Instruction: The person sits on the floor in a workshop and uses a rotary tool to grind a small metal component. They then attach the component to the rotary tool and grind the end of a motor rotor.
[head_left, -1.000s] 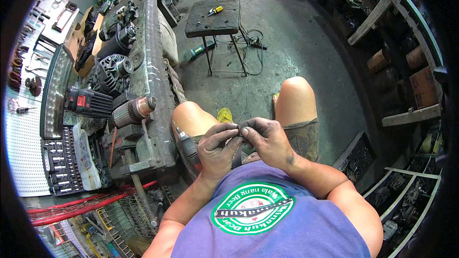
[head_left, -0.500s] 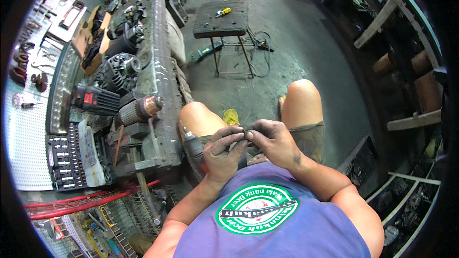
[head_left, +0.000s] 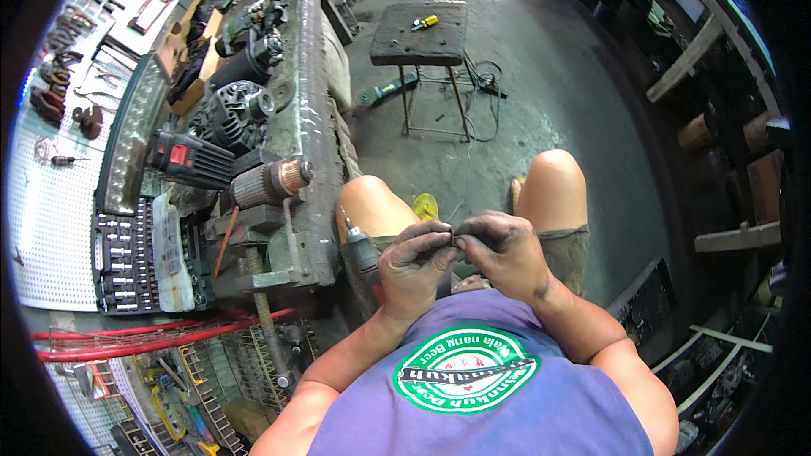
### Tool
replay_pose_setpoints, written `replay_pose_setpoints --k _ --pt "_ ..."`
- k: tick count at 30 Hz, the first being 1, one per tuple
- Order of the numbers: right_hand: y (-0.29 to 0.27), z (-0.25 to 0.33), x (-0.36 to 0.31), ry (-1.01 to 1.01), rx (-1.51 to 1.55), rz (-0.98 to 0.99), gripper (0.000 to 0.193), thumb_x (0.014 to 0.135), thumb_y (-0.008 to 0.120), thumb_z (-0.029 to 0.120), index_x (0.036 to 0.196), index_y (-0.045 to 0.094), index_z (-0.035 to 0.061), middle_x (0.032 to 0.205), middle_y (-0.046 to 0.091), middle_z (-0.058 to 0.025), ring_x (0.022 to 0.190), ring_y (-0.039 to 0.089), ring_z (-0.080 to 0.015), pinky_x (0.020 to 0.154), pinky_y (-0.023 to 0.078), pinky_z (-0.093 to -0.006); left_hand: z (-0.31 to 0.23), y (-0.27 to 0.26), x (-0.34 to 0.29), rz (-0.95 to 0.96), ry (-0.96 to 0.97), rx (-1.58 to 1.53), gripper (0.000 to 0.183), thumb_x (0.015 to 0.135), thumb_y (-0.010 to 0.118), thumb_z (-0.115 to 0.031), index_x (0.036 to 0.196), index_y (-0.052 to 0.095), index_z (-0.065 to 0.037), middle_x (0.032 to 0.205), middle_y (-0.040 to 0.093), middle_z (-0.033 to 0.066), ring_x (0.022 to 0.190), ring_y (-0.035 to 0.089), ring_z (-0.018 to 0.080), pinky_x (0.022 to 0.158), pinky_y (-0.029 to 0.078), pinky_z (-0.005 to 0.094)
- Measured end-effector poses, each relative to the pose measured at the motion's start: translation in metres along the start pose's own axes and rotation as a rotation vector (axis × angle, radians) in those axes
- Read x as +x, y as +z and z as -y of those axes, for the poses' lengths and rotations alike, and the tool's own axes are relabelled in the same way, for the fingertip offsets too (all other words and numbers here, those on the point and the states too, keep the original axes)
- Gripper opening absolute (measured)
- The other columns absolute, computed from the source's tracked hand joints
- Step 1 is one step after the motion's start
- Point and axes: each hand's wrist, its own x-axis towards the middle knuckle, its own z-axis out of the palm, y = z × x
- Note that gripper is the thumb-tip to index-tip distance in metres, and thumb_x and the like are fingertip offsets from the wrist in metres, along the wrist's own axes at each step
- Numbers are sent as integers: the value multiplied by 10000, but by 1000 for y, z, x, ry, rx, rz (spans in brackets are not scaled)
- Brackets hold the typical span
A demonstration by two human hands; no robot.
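Note:
Both hands meet above my lap, their fingertips pinched together over something small and dark. My left hand (head_left: 417,263) is closed, thumb against fingers. My right hand (head_left: 505,252) is closed too, its thumb and forefinger touching the left fingertips. What they pinch is too small to make out. Beside my left hand, a grey rotary tool (head_left: 362,252) with a thin pointed bit stands near my left thigh. Past it, a copper-ended motor armature (head_left: 272,183) rests at the bench vise (head_left: 263,225).
The left workbench (head_left: 297,59) carries an alternator (head_left: 234,111), a black-and-red motor housing (head_left: 191,157) and a socket set (head_left: 123,266). Ahead stands a stool (head_left: 419,34) with a yellow-handled screwdriver (head_left: 425,23). An angle grinder (head_left: 386,90) and cables lie on the floor. Shelving (head_left: 733,236) lines the right.
The whole view has shifted, so bench, stool and hands appear further right. My hands keep their pinch with only slight finger movement.

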Motion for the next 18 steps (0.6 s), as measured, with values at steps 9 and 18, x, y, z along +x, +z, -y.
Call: replay_pose_setpoints --k 9,18 --pt "-2 7 -2 77 39 62 104 1002 713 30 1056 760 -45 917 734 -118 801 713 -152 708 576 -316 -1 -4 1 40 -6 -33 263 854 894 -9 1102 808 -29 1205 766 117 1095 746 218 936 615 336" --pt "8 2 -7 130 96 17 154 1074 661 75 1137 724 -50 947 744 -76 789 696 -100 700 586 -282 2 -6 2 31 33 -4 271 852 904 -38 1106 810 -38 1207 772 118 1096 750 220 927 617 336"
